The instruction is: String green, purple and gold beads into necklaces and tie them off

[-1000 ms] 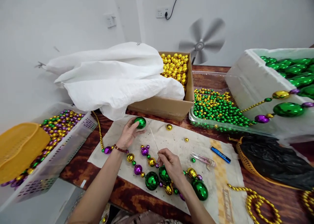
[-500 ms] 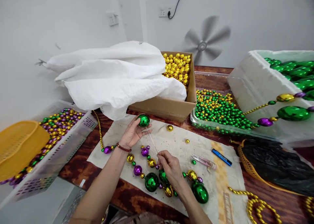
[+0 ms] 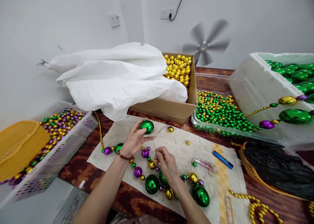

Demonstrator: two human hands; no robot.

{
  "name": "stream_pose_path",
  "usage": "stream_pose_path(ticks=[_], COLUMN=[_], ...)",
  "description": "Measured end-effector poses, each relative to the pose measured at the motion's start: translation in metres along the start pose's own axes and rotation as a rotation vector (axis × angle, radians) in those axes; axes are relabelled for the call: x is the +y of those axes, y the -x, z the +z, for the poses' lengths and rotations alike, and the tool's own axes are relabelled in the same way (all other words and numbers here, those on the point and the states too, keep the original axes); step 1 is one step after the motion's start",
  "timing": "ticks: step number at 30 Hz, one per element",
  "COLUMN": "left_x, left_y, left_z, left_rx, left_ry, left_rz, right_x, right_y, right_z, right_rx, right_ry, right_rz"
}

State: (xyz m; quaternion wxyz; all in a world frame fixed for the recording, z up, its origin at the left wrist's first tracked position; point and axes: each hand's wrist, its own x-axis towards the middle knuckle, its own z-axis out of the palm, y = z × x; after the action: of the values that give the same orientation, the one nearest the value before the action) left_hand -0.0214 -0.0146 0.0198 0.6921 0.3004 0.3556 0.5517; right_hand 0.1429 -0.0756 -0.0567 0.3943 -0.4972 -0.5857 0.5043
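My left hand (image 3: 134, 139) grips a large shiny green bead (image 3: 147, 127) above the pale cloth (image 3: 176, 145). A thin needle-like rod (image 3: 152, 142) runs from the underside of that bead down to my right hand (image 3: 167, 164), whose thumb and fingers pinch its lower end. Beneath and around my hands lies a strand of beads in purple, gold and green, with a big green bead (image 3: 152, 184) and a purple bead (image 3: 138, 172) in it. Part of the strand is hidden behind my right hand and wrist. A loose gold bead (image 3: 170, 129) rests beyond my hands.
Pink-handled thread snips (image 3: 205, 163) and a blue cutter (image 3: 223, 159) lie at right. Behind are a cardboard box (image 3: 164, 110) of gold beads and a clear tray (image 3: 196, 121) of small beads. A white basket (image 3: 52, 166) stands left, a foam box (image 3: 255, 86) right.
The green bead and my left hand have come lower and slightly right, toward my right hand. Less of the rod shows between them. My right hand has moved slightly up.
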Motion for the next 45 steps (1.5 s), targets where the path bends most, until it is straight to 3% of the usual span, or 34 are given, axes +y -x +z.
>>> stream_pose_path(ticks=[27,34,45], left_x=[-0.003,0.004,-0.003], left_y=[0.008,0.002,0.002], left_z=[-0.013,-0.019,-0.015], left_rx=[0.097,0.186,0.131], left_ry=[0.045,0.084,0.088], left_rz=[-0.034,-0.005,-0.002], right_x=[-0.007,-0.01,-0.008], right_y=[-0.006,0.003,-0.001], right_z=[0.007,0.001,0.006], right_rx=[-0.006,-0.054,-0.039], right_ry=[0.113,0.182,0.162], right_rz=[-0.056,-0.078,-0.056])
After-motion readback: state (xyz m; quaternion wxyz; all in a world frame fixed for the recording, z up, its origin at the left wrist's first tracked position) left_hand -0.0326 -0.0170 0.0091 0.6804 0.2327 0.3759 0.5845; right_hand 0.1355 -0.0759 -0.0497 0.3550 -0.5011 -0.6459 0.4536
